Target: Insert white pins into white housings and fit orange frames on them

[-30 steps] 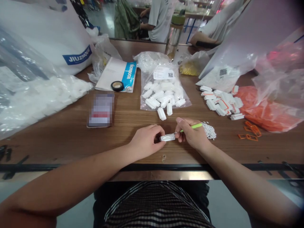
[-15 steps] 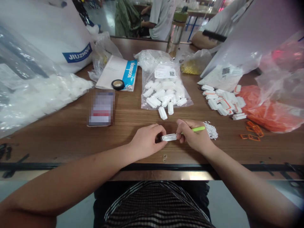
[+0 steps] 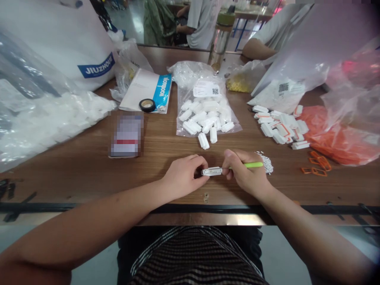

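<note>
Between thumb and fingers, my left hand [image 3: 190,172] pinches one end of a small white plastic connector housing [image 3: 213,171] with a row of tiny holes along it. My right hand [image 3: 242,168] is closed on a lime-green pen-like tool [image 3: 253,164], its fingertips close to the housing's other end. The tool's tip is too small to make out. Just beyond my right hand lies a heap of tiny white pins [image 3: 268,163], partly covered by the hand. Loose white housings [image 3: 203,141] lie in front of a clear bag.
A clear bag of white housings [image 3: 208,113] lies ahead. To the right are white pieces with orange inserts [image 3: 280,128], orange frames [image 3: 319,162] and an orange-filled bag [image 3: 335,138]. At left are a phone [image 3: 126,136], notebook [image 3: 139,89] and tape roll [image 3: 147,105]. A bottle [image 3: 221,39] stands behind.
My right hand has shifted slightly right with the green tool, which now lies flatter and further right. My left hand and the housing stay nearly in place.
</note>
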`<state>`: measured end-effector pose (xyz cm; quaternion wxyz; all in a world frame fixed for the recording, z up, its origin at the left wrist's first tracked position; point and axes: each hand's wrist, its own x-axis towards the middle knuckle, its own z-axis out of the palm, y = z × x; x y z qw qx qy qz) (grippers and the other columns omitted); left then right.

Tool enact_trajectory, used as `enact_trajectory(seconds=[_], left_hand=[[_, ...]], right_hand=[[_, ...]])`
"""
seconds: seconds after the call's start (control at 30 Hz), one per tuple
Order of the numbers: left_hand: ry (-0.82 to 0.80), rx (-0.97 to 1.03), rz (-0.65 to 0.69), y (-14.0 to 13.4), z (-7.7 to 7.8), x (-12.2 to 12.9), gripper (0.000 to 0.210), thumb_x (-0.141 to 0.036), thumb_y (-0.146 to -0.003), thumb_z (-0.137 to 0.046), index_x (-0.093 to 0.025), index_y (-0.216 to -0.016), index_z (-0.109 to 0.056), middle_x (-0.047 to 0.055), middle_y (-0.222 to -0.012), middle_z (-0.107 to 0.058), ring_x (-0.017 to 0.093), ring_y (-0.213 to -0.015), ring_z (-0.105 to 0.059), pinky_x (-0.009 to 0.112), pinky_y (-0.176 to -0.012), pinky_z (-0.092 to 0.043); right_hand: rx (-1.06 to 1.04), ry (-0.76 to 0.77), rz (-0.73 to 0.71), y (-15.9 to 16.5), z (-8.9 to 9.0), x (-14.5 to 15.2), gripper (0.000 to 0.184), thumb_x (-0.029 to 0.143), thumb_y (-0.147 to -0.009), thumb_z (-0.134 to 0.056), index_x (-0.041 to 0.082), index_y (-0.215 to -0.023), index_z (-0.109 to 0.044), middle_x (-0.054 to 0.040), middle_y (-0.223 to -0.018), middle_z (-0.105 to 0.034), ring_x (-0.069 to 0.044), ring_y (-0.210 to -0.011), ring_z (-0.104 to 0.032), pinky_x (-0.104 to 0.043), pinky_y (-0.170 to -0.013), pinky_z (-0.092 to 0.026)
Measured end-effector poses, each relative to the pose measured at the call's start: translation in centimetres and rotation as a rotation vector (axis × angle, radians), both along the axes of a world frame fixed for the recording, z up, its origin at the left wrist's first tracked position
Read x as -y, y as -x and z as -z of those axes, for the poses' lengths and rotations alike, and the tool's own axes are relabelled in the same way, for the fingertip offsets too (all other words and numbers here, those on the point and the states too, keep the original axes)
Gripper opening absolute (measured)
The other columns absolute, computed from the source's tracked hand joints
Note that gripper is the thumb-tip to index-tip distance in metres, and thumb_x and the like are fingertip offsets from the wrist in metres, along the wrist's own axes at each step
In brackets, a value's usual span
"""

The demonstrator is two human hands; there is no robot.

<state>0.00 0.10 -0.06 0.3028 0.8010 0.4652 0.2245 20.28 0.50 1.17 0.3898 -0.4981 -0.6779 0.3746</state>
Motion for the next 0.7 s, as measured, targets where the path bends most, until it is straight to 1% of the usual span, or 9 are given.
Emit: enact_trajectory(seconds=[0.23,0.5,0.57,0.7], left_hand=[[-0.021,0.009,0.005,0.05,0.37,0.01,0.011,-0.025,-0.081,-0.067,-0.021,-0.089,-0.061,-0.003,-0.074,-0.054,0.012,-0.063,-0.050,0.027,-0.060,-0.037],[-0.011,0.003,0.005,0.02,0.23,0.01,0.012,-0.026,-0.081,-0.067,-0.021,-0.090,-0.062,-0.004,-0.073,-0.054,0.012,-0.062,-0.049,0.027,-0.060,-0.036],[-0.009,0.003,0.004,0.02,0.18,0.03,0.012,-0.026,-0.081,-0.067,-0.021,-0.090,-0.062,-0.004,-0.073,-0.054,0.012,-0.062,-0.049,0.027,-0.060,-0.036],[-0.006,0.007,0.007,0.03,0.06,0.05,0.010,-0.025,-0.081,-0.066,-0.021,-0.089,-0.062,-0.003,-0.074,-0.055,0.012,-0.063,-0.050,0.027,-0.060,-0.037]], right_hand=[[0.042,0.015,-0.018,0.19,0.08,-0.13,0.048,0.038,-0.098,-0.049,0.018,-0.056,-0.058,0.0020,-0.050,-0.059,-0.007,-0.039,-0.053,-0.021,-0.043,-0.041],[0.189,-0.068,-0.041,0.47,-0.68,0.10,0.047,0.035,-0.099,-0.048,0.018,-0.056,-0.057,0.0032,-0.047,-0.056,-0.006,-0.041,-0.051,-0.020,-0.044,-0.039],[0.150,-0.050,-0.029,0.42,-0.55,0.15,0.047,0.036,-0.099,-0.049,0.018,-0.056,-0.057,0.0029,-0.048,-0.056,-0.006,-0.041,-0.051,-0.020,-0.044,-0.039],[-0.048,0.046,0.035,0.18,0.06,0.20,0.048,0.040,-0.097,-0.051,0.018,-0.055,-0.059,0.0013,-0.051,-0.060,-0.008,-0.040,-0.053,-0.021,-0.041,-0.041]])
